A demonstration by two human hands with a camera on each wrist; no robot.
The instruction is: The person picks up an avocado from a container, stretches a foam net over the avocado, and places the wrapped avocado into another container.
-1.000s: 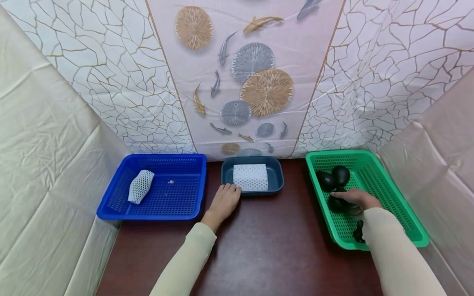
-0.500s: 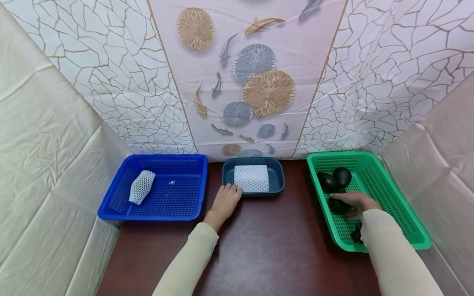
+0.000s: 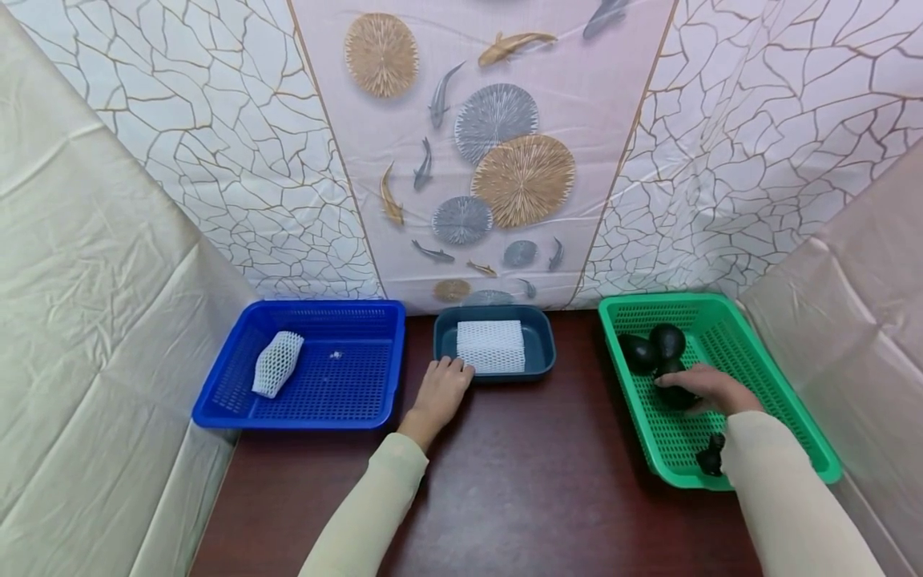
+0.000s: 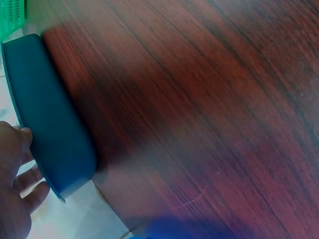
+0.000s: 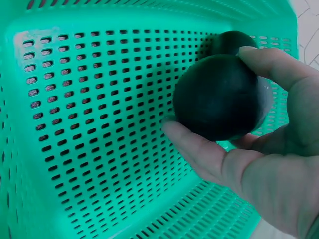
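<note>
In the head view, my left hand point(image 3: 443, 393) grips the front left rim of a small dark teal tray point(image 3: 546, 353). Its thumb and fingers pinch the tray's point(image 4: 50, 114) edge in the left wrist view. A white foam net sleeve point(image 3: 490, 346) lies flat in the tray. Over at the right, my right hand point(image 5: 279, 164) holds a dark, smooth oval fruit point(image 5: 217, 99) between thumb and fingers, inside the green basket point(image 3: 645, 437). Two more dark fruits point(image 3: 638, 353) point(image 3: 667, 340) lie just beyond it, toward the basket's back left.
A blue basket point(image 3: 392, 365) stands at the left with a netted, bulging item point(image 3: 277, 365) and a tiny pale scrap point(image 3: 336, 354) in it. Patterned cloth point(image 3: 519, 180) rises behind the brown table point(image 3: 526, 481). A small black item point(image 3: 711, 455) shows beside the right cuff.
My right hand has shifted slightly right and back within the green basket, and the fruit in its grasp has moved with it. My left hand has stayed on the tray's rim.
</note>
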